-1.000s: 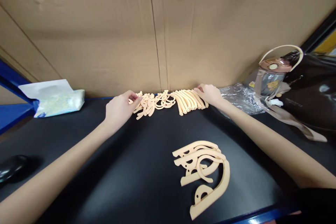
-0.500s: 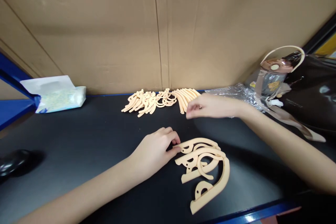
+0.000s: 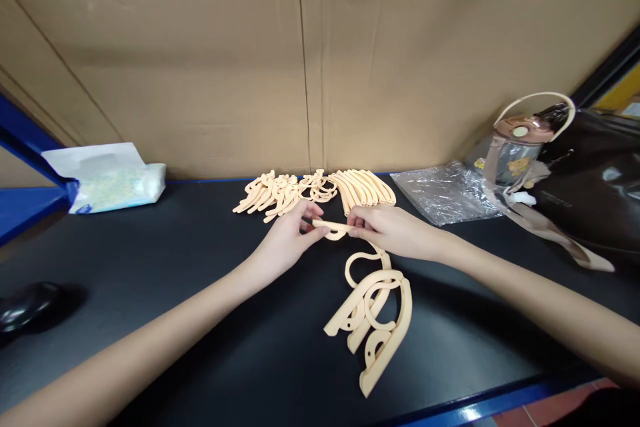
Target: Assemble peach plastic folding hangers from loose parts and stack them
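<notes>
I have my left hand (image 3: 286, 235) and right hand (image 3: 395, 230) each pinching one cream curved piece (image 3: 338, 228) between thumb and fingers.

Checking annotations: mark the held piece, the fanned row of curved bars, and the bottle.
Held piece (image 3: 335, 226): head view, on its straight bar.
Row of curved bars (image 3: 364, 188): head view, mid-row, on a bar's upper surface.
Bottle (image 3: 521, 151): head view, body below the lid.

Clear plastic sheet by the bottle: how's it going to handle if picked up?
Probably floppy: the clear plastic sheet looks thin and crinkled. Likely light for its spread, since it lies nearly flat on the table. Perhaps slippery too, given its glossy glare.
</notes>
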Demonstrator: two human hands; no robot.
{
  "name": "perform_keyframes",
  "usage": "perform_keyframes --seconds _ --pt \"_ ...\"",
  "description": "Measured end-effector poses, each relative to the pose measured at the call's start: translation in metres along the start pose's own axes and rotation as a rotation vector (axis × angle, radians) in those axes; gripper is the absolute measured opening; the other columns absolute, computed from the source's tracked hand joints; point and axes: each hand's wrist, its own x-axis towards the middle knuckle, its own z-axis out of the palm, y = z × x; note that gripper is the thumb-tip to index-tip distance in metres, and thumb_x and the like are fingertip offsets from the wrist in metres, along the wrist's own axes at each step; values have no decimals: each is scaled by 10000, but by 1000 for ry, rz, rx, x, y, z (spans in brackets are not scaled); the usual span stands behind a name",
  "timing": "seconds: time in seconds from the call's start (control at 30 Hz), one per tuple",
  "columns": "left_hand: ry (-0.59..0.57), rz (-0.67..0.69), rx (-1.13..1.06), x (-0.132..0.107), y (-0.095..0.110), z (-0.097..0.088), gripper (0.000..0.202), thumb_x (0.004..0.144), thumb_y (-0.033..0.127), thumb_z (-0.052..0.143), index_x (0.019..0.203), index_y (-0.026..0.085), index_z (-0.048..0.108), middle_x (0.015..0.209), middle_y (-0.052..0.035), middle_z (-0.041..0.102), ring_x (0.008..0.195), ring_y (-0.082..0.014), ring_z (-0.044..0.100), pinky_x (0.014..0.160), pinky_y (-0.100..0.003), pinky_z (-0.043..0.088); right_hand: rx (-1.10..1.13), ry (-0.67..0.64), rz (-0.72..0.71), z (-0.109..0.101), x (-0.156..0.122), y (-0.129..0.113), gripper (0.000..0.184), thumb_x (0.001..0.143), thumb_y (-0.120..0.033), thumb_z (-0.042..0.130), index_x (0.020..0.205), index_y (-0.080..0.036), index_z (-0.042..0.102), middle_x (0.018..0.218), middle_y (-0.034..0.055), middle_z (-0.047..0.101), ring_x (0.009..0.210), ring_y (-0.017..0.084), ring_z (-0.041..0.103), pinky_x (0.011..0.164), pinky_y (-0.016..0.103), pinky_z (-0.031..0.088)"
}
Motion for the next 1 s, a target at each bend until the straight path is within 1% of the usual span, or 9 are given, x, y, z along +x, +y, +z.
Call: perform_keyframes --seconds 0.07,0.17,0.27,0.4,0.53,0.63,0.73,0.83,1.0 --pt "-6 -75 -154 2 0 -2 243 789 325 640 966 182 557 890 -41 654 766 -173 642 656 -305 535 44 50 -1 3 3 0 141 981 -291 513 949 -187 601 791 -3 681 685 135 605 608 243 399" --pt "-4 -132 -327 4 4 -7 247 772 353 679 890 143 624 878 -67 689 828 -178 675 776 -336 575 74 149 12 5 7 -3 137 978 -300 517 950 -187 589 795 0 682 679 137 602 611 248 403" --pt "69 -119 -424 9 13 -16 217 741 319 730 850 139 674 880 -46 694 856 -156 664 868 -312 556 76 260 19 1 13 -9 129 986 -280 495 965 -184 578 850 14 685 721 145 605 657 262 409" --pt "158 -65 -481 19 30 -27 146 769 264 732 841 139 709 877 -36 705 866 -145 657 889 -270 526 70 398 -8 -11 25 -14 129 988 -276 490 967 -178 572 911 27 699 751 155 616 674 271 407" --pt "255 -48 -513 23 45 -35 161 870 269 650 873 120 712 761 -30 677 763 -128 649 792 -238 528 6 467 -6 -22 37 -14 147 992 -283 484 1016 -176 582 930 27 707 769 164 635 635 266 386" --pt "306 -80 -538 22 52 -38 157 905 250 603 894 122 692 619 16 573 548 -90 562 551 -192 489 -218 551 -4 -29 41 -13 188 1012 -267 433 1060 -167 584 990 43 703 801 176 638 596 272 339" --pt "251 -146 -587 16 56 -35 187 942 255 545 868 126 657 640 24 525 449 -56 466 386 -160 383 -515 568 -49 -33 38 -16 264 1039 -269 348 1095 -176 589 1038 56 689 782 179 631 531 282 261" --pt "102 -240 -637 9 56 -26 230 971 228 472 845 114 627 667 19 506 394 -26 377 319 -137 307 -744 437 -114 -34 31 -20 282 1040 -269 337 1062 -185 605 925 53 684 648 165 596 495 296 194" --pt "-100 -349 -659 -4 56 -11 270 994 264 395 787 160 535 570 73 343 356 -32 262 275 -117 235 -893 286 -265 -22 14 -26 249 933 -38 365 979 -137 590 810 69 655 593 175 589 503 305 202"
